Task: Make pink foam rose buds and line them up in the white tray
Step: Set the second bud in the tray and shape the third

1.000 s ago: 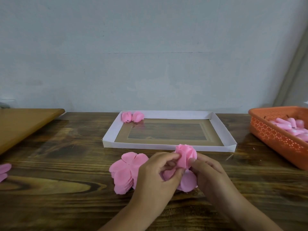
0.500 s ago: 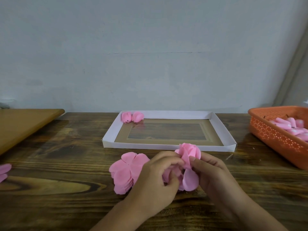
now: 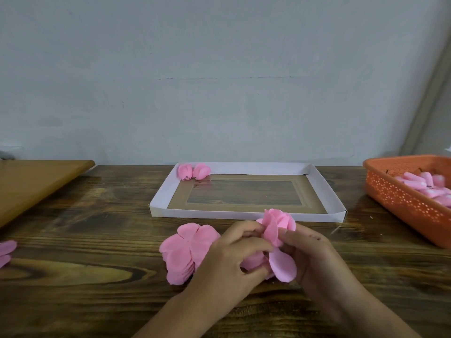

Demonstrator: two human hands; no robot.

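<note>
Head view: left hand [image 3: 227, 257] and right hand [image 3: 314, 254] both pinch a half-wrapped rose bud [image 3: 278, 228] over the table's front middle, just before the white tray [image 3: 324, 191]. Risk: loose lower petal [image 3: 283, 267] springs open if either grip slackens.

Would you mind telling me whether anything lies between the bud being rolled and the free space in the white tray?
Nothing visible does. The bud, held by both hands, sits just before the tray's near wall; only that low wall must be cleared. The two finished buds occupy the far left corner.
</note>
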